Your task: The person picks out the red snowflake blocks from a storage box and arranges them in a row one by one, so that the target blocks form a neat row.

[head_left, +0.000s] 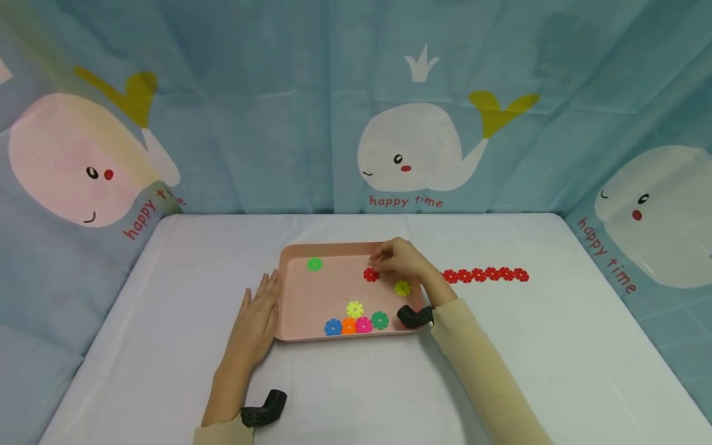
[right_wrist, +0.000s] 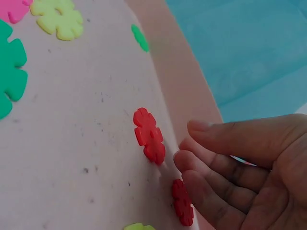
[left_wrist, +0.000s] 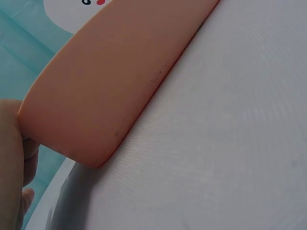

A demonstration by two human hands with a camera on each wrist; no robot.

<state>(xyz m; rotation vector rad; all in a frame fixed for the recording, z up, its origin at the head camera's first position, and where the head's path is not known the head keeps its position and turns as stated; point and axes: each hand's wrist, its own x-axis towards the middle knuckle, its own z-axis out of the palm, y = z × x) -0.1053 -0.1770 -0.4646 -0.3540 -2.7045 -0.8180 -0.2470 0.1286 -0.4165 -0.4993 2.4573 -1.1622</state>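
A shallow pink tray lies on the white table with loose flower-shaped plastic discs in it. My left hand rests along its left side with straight fingers, close against the wall. Over the tray's back right part, my right hand reaches in with its fingers loosely bent. Nothing shows between thumb and fingers in the right wrist view. A red disc lies just beyond the fingertips, and a second red disc is right beside the lower fingers. In the head view the hand hides that second one.
On the table right of the tray runs a row of several red discs. Inside the tray are a light green disc, yellow discs, and blue, orange, pink and dark green ones near the front wall.
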